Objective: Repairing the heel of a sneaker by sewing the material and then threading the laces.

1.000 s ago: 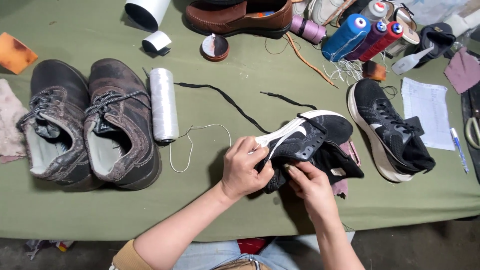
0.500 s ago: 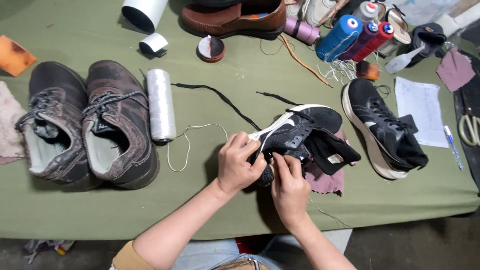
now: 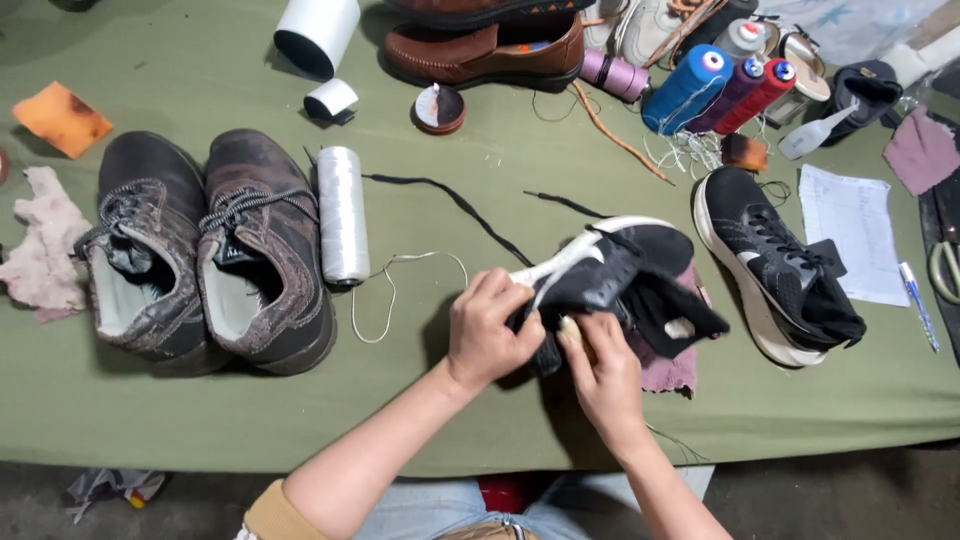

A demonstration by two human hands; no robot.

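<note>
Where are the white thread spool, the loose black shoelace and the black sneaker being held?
White thread spool (image 3: 342, 212), head view, middle of its wound side.
Black shoelace (image 3: 455, 200), head view, midway along the lace on the table.
Held black sneaker (image 3: 640, 250), head view, toe area of the upper.

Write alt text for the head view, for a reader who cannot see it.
Both hands, left hand and right hand, grip a black sneaker with a white sole over a green table. A worn brown pair of shoes and a white thread spool lie to its left.
</note>
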